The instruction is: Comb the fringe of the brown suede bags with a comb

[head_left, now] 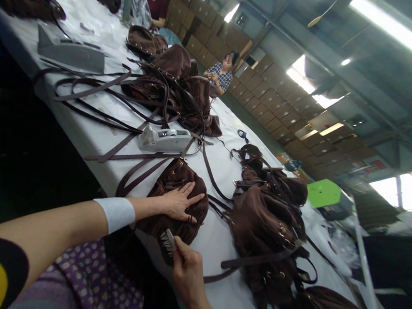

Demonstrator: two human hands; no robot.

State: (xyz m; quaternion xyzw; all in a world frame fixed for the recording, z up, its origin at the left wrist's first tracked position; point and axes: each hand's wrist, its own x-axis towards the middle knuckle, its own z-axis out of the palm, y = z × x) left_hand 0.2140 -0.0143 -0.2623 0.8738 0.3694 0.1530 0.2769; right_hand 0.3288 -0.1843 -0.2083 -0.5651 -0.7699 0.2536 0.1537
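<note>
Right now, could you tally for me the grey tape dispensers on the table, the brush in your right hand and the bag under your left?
Tape dispensers: 2, nearer dispenser and farther dispenser
Brush, in the right hand: 1
Brown bag, under the left hand: 1
Total: 4

On the white table [218, 253], a rounded brown fabric bag [184, 229] lies mid-frame, below a grey plastic tape dispenser [165, 141] and left of piled brown bags [261, 223].
</note>
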